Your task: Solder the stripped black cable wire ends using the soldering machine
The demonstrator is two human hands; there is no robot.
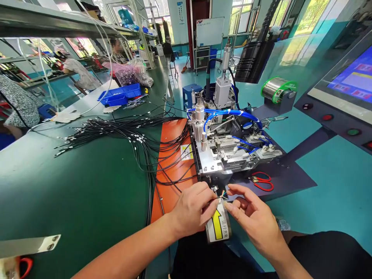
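My left hand [194, 205] pinches a thin black cable close to its end, where several fine coloured wires [223, 195] fan out. My right hand [255, 219] is just right of those wires, its thumb and index finger parted around them and the other fingers curled. Whether a fingertip touches a wire I cannot tell. Under both hands is a rounded metal part carrying a white label with a yellow arrow [217, 224]. A metal machine with cylinders and blue air hoses [232, 143] stands just beyond the hands.
Many black cables [113, 130] lie bundled on the green table [101, 201] and across an orange plate [171, 170]. Red-handled scissors [263, 181] rest right of the machine. A solder spool [277, 90], a control screen [354, 77] and blue bins [120, 94] are farther off. People sit at the far left.
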